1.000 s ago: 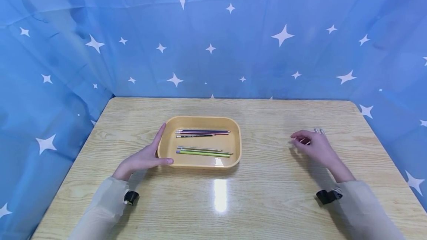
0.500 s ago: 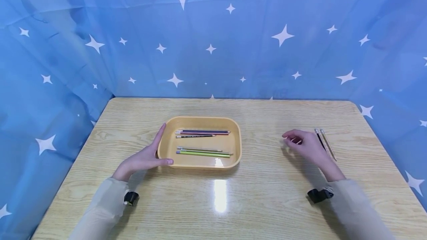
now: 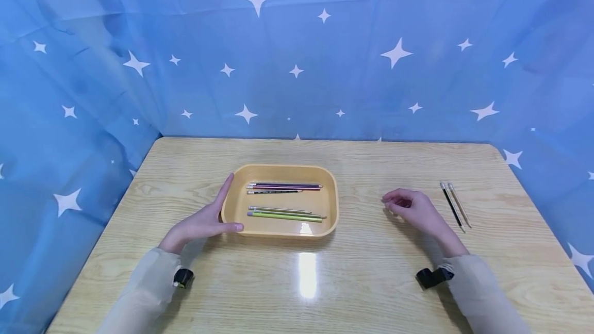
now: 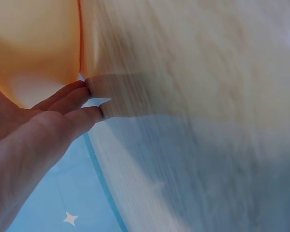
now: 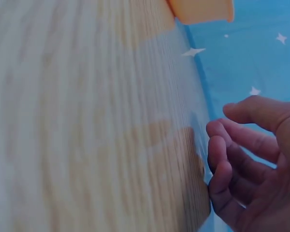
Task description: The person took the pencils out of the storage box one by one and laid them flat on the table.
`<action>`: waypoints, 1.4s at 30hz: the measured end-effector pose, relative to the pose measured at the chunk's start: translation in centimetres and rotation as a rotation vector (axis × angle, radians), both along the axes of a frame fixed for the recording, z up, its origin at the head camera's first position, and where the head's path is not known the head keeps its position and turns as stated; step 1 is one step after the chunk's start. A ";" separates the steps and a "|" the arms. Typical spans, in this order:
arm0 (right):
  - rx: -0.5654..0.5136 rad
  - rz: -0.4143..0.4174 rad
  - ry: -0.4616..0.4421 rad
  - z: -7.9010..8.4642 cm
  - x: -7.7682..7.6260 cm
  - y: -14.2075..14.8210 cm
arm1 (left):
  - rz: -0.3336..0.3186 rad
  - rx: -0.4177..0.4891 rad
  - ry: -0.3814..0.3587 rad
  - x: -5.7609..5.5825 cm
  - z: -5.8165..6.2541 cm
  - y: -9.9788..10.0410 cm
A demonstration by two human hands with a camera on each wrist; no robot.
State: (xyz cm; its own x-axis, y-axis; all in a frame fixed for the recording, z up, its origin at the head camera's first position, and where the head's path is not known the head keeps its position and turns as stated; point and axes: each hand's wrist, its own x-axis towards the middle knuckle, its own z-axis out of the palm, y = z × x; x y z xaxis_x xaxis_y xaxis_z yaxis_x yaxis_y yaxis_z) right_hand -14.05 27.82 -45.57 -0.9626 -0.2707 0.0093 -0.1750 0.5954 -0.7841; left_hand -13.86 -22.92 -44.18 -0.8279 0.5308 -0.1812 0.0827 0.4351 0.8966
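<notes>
In the head view a shallow yellow-orange tray (image 3: 329, 205) lies left of the table's middle. Against its left end rests my left hand (image 3: 204, 223), thumb at the near corner and fingers stretched along the side. Inside, a dark blue pencil (image 3: 287, 185) and a black pencil (image 3: 274, 191) lie with a red one in the upper group. Lower down, a green pencil (image 3: 285, 217) lies beside thinner, duller pencils. Right of the tray, my right hand (image 3: 415, 213) hovers low over the table, fingers loosely bent around nothing. Beyond it lie a black pencil (image 3: 452, 207) and a pale one (image 3: 459, 205), side by side.
The wood-grain table (image 3: 371, 293) has rounded far corners and meets a blue star-patterned cloth (image 3: 343, 66) at the back and sides. A dark wrist strap (image 3: 433, 276) sits on the right sleeve, and another (image 3: 183, 276) on the left.
My right hand has moved left, away from the black and pale pencils, which now show in full. My left hand stays at the tray. The head view has shifted slightly.
</notes>
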 end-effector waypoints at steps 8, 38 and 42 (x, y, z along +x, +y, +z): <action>-0.030 -0.011 -0.052 0.7 -0.2 -0.8 | -0.008 -0.002 0.017 0.3 0.1 0.1; -0.094 -0.017 -0.098 0.7 -1.3 -5.1 | -0.003 0.015 0.021 0.6 -0.4 0.9; -0.082 0.001 -0.105 0.7 -1.7 -5.8 | 0.005 0.001 0.032 0.6 0.2 0.4</action>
State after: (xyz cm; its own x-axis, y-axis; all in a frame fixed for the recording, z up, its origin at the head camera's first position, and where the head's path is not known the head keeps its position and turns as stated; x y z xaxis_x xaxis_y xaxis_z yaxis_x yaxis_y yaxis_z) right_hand -15.76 21.97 -44.85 -0.9592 -0.2740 -0.0698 -0.0896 0.5285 -0.8442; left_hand -13.26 -22.56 -44.00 -0.8360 0.5267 -0.1541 0.1089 0.4345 0.8941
